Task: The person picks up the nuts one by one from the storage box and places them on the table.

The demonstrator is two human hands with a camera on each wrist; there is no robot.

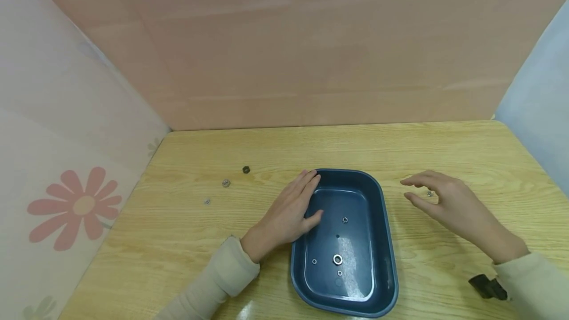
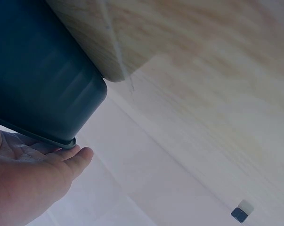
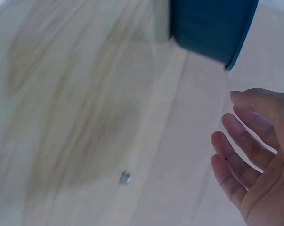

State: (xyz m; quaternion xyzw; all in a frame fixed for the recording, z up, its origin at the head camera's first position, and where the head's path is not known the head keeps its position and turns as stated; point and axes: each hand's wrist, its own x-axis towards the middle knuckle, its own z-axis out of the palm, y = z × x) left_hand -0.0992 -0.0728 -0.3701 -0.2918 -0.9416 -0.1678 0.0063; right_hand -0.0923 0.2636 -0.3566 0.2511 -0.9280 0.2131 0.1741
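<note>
A dark blue plastic tray (image 1: 387, 241) stands on the wooden table, with a large nut (image 1: 338, 260) and several smaller nuts inside. My left hand (image 1: 289, 209) rests on the tray's left rim, fingers straight and thumb over the inside. In the left wrist view its fingertips lie along the rim of the tray (image 2: 52, 94). To the right of the tray, my right hand (image 1: 453, 206) hovers over the table with fingers parted from the thumb and nothing between them. A small silver nut (image 3: 125, 178) lies on the table beneath that hand.
Left of the tray lie a black nut (image 1: 246, 169), a silver nut (image 1: 226, 182) and a smaller silver one (image 1: 207, 201). A black strap (image 1: 486, 287) shows by the right sleeve. A brownish wall (image 1: 311, 63) closes off the back of the table (image 1: 186, 241).
</note>
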